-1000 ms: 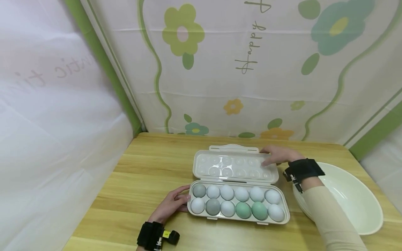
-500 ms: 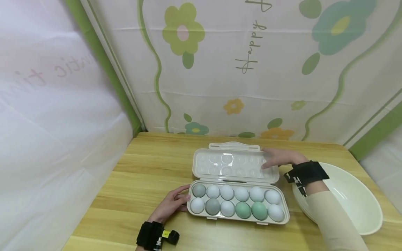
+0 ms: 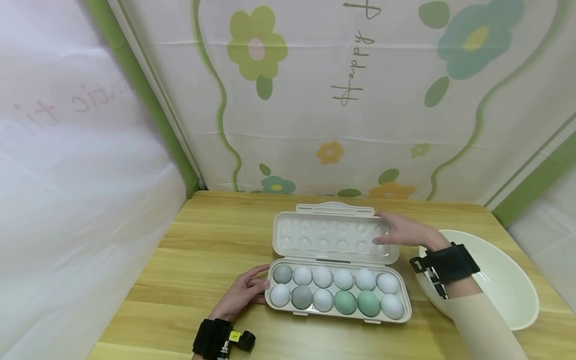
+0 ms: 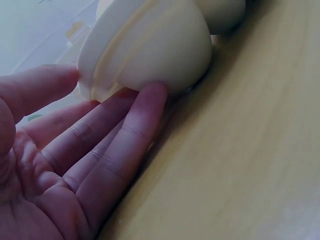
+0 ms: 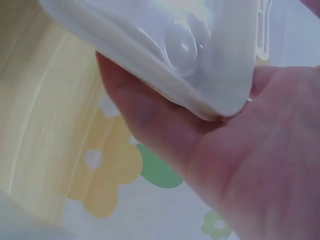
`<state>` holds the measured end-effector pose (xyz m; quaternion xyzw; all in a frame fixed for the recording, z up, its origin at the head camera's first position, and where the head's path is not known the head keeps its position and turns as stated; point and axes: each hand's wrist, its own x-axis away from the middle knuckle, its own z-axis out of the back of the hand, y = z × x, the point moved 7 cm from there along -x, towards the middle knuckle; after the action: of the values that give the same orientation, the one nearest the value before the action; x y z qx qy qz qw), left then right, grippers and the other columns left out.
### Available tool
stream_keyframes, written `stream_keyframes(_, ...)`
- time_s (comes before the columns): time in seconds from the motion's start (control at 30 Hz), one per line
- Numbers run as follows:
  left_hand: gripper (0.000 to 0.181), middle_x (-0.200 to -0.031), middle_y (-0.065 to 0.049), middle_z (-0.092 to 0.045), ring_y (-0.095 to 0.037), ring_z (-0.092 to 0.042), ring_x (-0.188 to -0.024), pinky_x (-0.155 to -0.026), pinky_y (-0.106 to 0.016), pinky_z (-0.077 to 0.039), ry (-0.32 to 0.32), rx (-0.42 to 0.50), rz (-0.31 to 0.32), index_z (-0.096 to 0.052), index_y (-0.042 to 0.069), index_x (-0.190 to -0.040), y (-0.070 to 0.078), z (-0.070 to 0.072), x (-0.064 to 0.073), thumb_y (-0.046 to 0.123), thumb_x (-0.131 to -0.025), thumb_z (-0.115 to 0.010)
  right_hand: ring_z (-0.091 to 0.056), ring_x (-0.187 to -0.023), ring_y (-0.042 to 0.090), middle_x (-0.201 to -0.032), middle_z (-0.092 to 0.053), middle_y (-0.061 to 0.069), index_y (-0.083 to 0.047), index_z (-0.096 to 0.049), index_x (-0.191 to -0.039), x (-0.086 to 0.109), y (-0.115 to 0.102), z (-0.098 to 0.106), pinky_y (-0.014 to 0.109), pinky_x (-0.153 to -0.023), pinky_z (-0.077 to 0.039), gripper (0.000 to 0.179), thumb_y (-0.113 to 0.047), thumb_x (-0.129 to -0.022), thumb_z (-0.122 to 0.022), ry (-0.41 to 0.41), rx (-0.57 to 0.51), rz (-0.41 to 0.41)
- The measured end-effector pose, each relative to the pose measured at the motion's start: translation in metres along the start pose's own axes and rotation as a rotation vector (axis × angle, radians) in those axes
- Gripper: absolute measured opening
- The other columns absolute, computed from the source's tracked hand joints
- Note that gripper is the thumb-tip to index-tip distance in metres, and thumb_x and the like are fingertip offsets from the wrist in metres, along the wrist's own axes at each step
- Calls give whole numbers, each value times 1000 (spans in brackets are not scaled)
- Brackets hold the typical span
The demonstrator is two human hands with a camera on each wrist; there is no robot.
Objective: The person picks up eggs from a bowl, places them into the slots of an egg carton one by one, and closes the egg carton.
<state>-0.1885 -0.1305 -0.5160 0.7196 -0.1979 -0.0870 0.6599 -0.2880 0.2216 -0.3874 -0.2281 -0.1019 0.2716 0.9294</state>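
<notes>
A pale plastic egg box (image 3: 299, 312) stands unfolded on the table, its cups filled with white, grey and green eggs (image 3: 345, 302). Its clear-looking lid (image 3: 333, 252) lies back on the far side, hinged to the base. My right hand (image 3: 407, 231) holds the lid's right end, thumb over the inside and fingers behind the wall, as the right wrist view shows on the lid (image 5: 180, 50). At the base's left end, my left hand (image 3: 238, 295) has its thumb on the rim and its fingertips below against the wall of the egg box (image 4: 165, 55).
A large pale oval bowl (image 3: 499, 280) stands on the right, partly under my right forearm. The wooden table (image 3: 198, 250) ends at a flower-printed curtain (image 3: 292, 115) behind, and a white curtain (image 3: 81, 175) hangs on the left.
The right hand has shifted its hold on the lid's end, and the lid's far edge has risen slightly. The left hand stays at the box's left end. The head view has shifted a little.
</notes>
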Motion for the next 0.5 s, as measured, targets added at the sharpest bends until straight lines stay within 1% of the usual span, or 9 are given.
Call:
stream_keyframes(0.13, 54, -108, -21, -64, -25, -64, -91, -73, -35, -57, 9, 4, -2, -36, 6, -139, 1, 1, 1, 18, -91, -57, -31, -124, 50, -138, -32, 37, 11, -25, -137, 9, -5, -1, 65, -101, -28, 84, -46, -86, -59, 39, -47, 12)
stream_keyframes(0.27, 55, -108, -22, -64, -26, -65, -89, -73, -34, -57, 20, 2, 3, -36, 4, -139, 2, 0, 2, 17, -90, -58, -30, -124, 50, -138, -30, 37, 9, -24, -138, 19, -10, -2, 67, -99, -29, 78, -42, -89, -56, 72, -94, 27)
stream_keyframes(0.4, 55, -108, -22, -64, -25, -65, -89, -72, -34, -57, 27, 0, 9, -36, 5, -139, 2, -1, 2, 17, -90, -59, -30, -124, 50, -138, -29, 36, 8, -22, -137, 30, -16, -3, 67, -98, -29, 77, -41, -89, -57, 102, -103, 33)
stream_keyframes(0.5, 54, -108, -22, -65, -25, -65, -88, -72, -34, -57, 22, -2, 10, -36, 5, -139, 2, -2, 2, 17, -91, -57, -28, -126, 48, -139, -26, 34, 8, -19, -138, 38, -21, -6, 67, -99, -28, 79, -41, -88, -57, 109, -117, 29)
